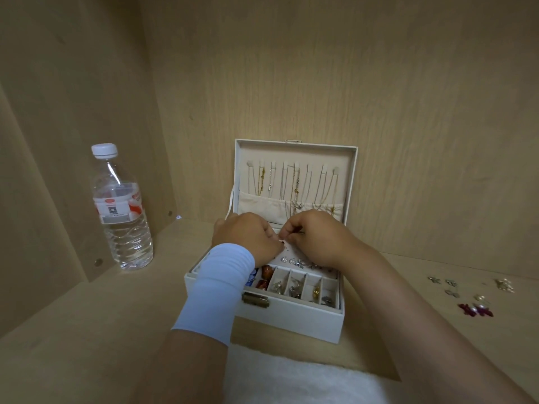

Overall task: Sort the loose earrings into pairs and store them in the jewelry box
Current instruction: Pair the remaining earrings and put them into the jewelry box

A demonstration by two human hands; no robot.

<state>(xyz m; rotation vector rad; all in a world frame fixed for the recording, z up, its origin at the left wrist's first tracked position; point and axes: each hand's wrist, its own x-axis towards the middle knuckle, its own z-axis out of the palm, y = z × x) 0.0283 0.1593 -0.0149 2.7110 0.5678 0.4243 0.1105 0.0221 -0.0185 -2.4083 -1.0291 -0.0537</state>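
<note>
The white jewelry box (291, 316) stands open in front of me, its lid upright with several necklaces (294, 185) hanging inside. Small front compartments hold earrings (294, 287). Several silver studs (294, 262) sit pinned on the pale earring panel behind them. My left hand (245, 237), with a white sleeve on the wrist, and my right hand (318, 237) meet over that panel. Both have curled fingers pinching something tiny between them; the item itself is hidden. Loose earrings (472, 295) lie on the shelf at the right, silver, pearl and dark red.
A water bottle (121, 211) stands at the left near the wooden side wall. A white fluffy cloth (291, 380) lies at the near edge. Wooden back and side panels enclose the shelf.
</note>
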